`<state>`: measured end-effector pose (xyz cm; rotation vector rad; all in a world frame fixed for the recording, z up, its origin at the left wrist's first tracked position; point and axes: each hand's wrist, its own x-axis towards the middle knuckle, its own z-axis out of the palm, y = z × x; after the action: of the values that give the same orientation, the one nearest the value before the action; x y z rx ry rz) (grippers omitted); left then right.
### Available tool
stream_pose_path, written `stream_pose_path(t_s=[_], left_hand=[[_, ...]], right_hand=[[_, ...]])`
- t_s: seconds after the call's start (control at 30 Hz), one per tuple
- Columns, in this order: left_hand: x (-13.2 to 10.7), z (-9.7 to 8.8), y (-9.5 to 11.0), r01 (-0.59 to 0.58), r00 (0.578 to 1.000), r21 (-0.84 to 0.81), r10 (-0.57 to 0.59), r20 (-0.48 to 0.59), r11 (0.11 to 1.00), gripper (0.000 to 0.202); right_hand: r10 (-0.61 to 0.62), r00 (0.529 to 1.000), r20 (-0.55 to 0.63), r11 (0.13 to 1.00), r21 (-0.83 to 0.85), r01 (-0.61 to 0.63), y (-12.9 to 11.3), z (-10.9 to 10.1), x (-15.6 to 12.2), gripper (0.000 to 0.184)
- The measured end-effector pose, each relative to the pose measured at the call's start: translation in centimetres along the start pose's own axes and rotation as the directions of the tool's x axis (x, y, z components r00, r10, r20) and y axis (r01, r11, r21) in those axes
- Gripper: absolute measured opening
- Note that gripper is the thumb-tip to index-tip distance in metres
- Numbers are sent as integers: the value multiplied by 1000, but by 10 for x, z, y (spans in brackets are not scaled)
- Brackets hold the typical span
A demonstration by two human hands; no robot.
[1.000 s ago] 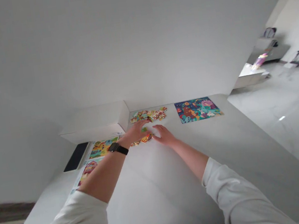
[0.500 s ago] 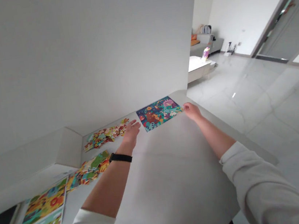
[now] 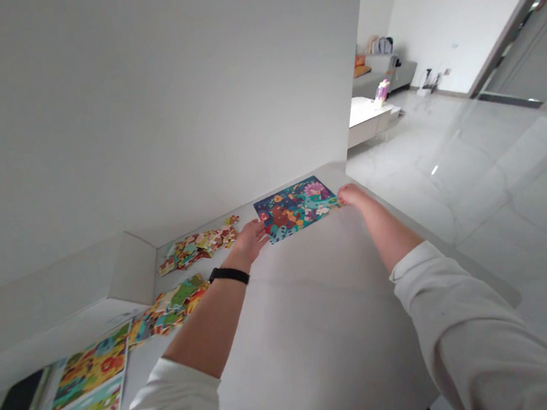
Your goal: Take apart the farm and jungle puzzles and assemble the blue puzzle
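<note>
A dark blue picture puzzle (image 3: 297, 208) with bright animals and plants lies flat on the white tabletop, near the wall. My left hand (image 3: 252, 239), a black band on its wrist, reaches its left edge with fingers stretched out and slightly apart, touching the lower left part. At the lower right corner is my right hand (image 3: 351, 195), its fingers closed together. A small yellowish bit shows by those fingertips; whether it is a loose piece or the puzzle's own corner I cannot tell.
Left of my left hand lies a heap of loose puzzle pieces (image 3: 196, 247), with a second heap (image 3: 178, 305) nearer. Two colourful picture sheets (image 3: 90, 367) lie at the lower left. A white box-like ledge (image 3: 131, 271) juts from the wall. Beyond the table's right edge is marble floor (image 3: 472, 185).
My left hand has moved right, from beside the puzzle to its left edge. My right hand stays at the right corner, its fingers more closed. The view has shifted slightly.
</note>
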<state>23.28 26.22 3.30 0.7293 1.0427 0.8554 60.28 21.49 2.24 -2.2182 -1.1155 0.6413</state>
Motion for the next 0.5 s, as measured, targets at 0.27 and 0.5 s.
stream_pose_path(t_s=[0.27,0.5], left_hand=[[-92,-35,-33,7,996,77,-14,91,997,32],[-211,-101,-63,2,995,16,-3,97,1000,36]], right_hand=[[1,994,105,995,94,-11,34,-20,-120,11],[-7,980,197,943,328,-59,66,-4,-236,17]])
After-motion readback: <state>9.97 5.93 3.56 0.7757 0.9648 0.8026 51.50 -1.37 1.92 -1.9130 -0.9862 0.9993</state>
